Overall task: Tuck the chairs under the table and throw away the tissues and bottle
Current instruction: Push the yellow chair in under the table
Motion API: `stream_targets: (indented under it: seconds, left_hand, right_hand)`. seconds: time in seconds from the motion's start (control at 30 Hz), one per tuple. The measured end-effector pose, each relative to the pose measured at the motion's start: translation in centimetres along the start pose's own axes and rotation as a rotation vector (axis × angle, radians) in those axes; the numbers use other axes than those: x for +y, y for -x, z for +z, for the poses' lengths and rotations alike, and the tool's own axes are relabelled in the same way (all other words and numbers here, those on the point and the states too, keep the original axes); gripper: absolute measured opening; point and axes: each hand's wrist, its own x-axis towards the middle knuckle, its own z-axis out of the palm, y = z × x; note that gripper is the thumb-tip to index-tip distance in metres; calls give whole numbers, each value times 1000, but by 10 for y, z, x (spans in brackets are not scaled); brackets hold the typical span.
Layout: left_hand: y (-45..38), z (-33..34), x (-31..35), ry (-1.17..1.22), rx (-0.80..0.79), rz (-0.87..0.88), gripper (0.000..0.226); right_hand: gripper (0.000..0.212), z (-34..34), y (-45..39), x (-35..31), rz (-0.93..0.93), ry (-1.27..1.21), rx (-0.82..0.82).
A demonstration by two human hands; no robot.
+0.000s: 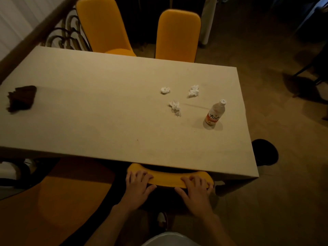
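A person's left hand (138, 183) and right hand (195, 188) both clasp the top of a yellow chair (168, 178) whose backrest sits right at the near edge of the table (106, 121), apparently all but tucked in. To the left, another yellow chair (58, 201) stands angled out from the table; a dark cloth (22, 98) lies at the table's left end. Across the table, the left far chair (103, 25) shows part of its seat, while the right far chair (178, 35) looks closer in. Three crumpled tissues (165, 90) (175, 107) (193, 90) remain on the tabletop, with the capped bottle (214, 112) standing upright just right of them. A dark bin (265, 151) waits on the floor by the table's right end; in the dim light its contents cannot be made out.
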Motion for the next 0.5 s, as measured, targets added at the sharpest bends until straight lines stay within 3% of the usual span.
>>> stream_targets:
  seconds: [0.17,0.33,0.4,0.5]
  left_hand:
    - [4,-10,7,-9,-11,-28,88]
    - [13,-26,16,-28,-61,-20,90]
    - [17,-33,18,2,-27,-14,86]
    - [31,-38,16,29,57,-13,67]
  right_hand:
    - [99,-5,4,-4,1,-24,-11]
    - [99,-8,16,-4,-25,-87,-58]
    - [85,-14,20,-8,-43,-89,-66]
    - [43,-21,27,-14,-70,-126,4]
